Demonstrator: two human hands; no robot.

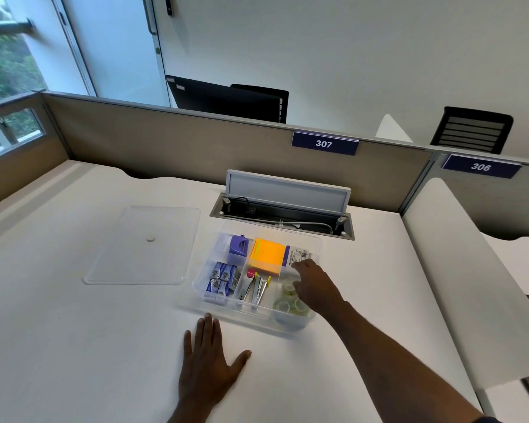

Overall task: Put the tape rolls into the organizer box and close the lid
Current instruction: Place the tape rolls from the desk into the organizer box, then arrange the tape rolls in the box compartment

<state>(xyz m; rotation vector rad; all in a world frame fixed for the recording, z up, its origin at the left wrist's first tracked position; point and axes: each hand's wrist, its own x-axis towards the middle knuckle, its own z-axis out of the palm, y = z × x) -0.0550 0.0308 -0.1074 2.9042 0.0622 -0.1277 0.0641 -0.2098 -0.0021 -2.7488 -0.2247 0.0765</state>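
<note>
Lid (141, 245) of clear plastic lies flat on the white desk (58, 331), on the left side, apart from the box. I see a small round mark in its middle.

Nearer to me, the left hand (209, 366) rests flat on the desk with palm down and fingers spread; it holds nothing. Its fingertips are just beside the front edge of the organizer box (209, 306).

The box is clear, open, and divided in compartments. On its left I see a purple sharpener (239, 248) at the back and blue staple packs (223, 277) in front. In the middle there are orange sticky notes (266, 256) behind and staplers (257, 288) in front. At the back right stands a printed packet (298, 254).

The tape rolls (289, 302) lie in the front right compartment. The right hand (313, 286) reaches into this compartment from the right, over the rolls. Its fingers are curled downward, but I cannot tell if they grip a roll or only touch it.

Behind the box, a cable tray (283, 209) in the desk stands open.
</note>
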